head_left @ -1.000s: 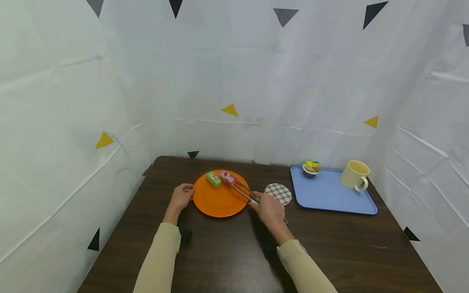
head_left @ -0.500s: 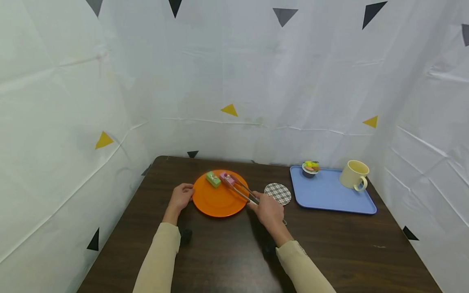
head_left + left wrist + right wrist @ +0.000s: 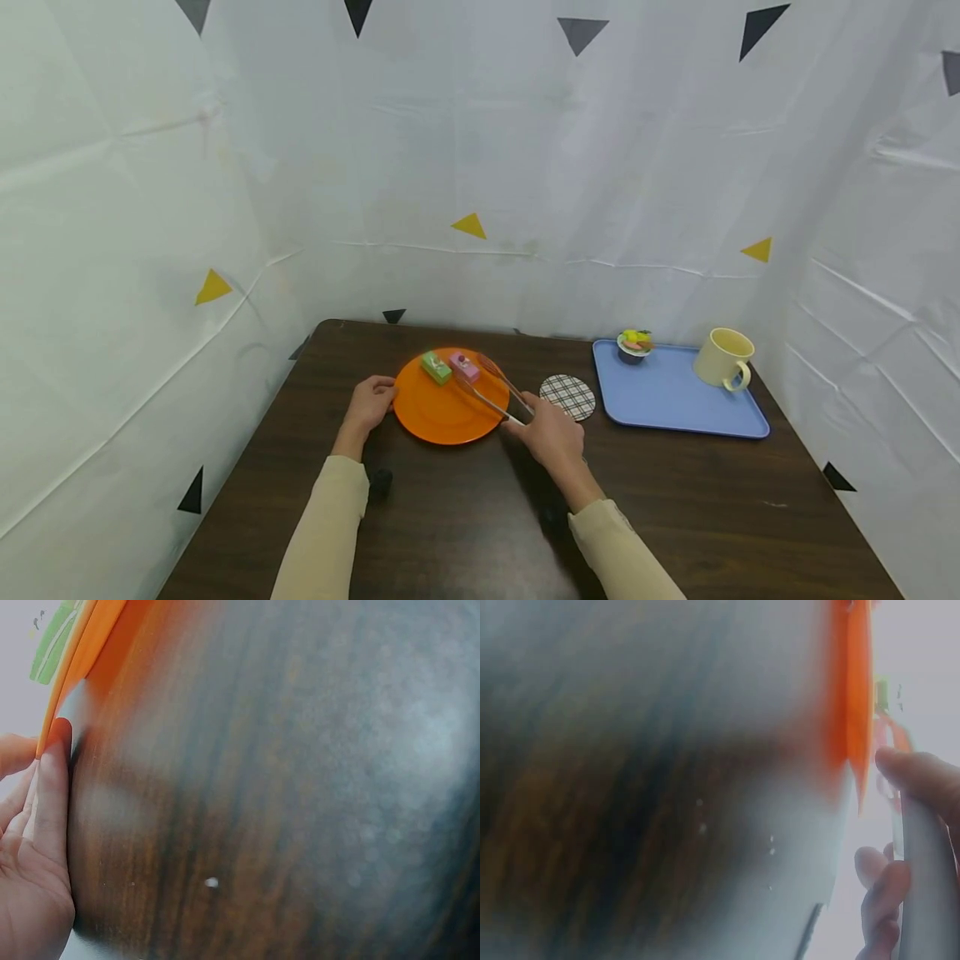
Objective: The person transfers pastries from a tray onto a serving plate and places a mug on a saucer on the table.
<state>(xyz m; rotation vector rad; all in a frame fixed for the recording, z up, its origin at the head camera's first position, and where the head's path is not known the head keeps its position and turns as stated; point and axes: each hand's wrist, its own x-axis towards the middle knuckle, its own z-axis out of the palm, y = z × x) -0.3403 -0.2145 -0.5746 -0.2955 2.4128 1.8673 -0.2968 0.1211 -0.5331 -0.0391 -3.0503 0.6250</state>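
Note:
In the head view an orange plate [image 3: 450, 423] lies on the dark wooden table. My left hand [image 3: 369, 406] pinches its left rim, thumb above and fingers [image 3: 54, 780] beneath, as the left wrist view shows. My right hand [image 3: 552, 433] grips a pair of metal tongs [image 3: 497, 407] with reddish-brown tips. The tongs' arms are spread, one tip on each side of a small pink toy cake [image 3: 464, 367] resting on the plate. Left of it sits a green toy cake [image 3: 436, 367]. In the right wrist view the tongs' handle [image 3: 928, 885] runs through the hand.
A round checked coaster [image 3: 567, 397] lies just beyond the right hand. On the blue tray [image 3: 675, 410] at the right stand a small cup with fruit-like topping [image 3: 634, 347] and a yellow mug [image 3: 722, 357]. White sheeting [image 3: 525, 167] surrounds the table.
The tongs, earlier closed on the pink cake, have spread apart, leaving the cake on the plate. The left hand keeps its place at the rim.

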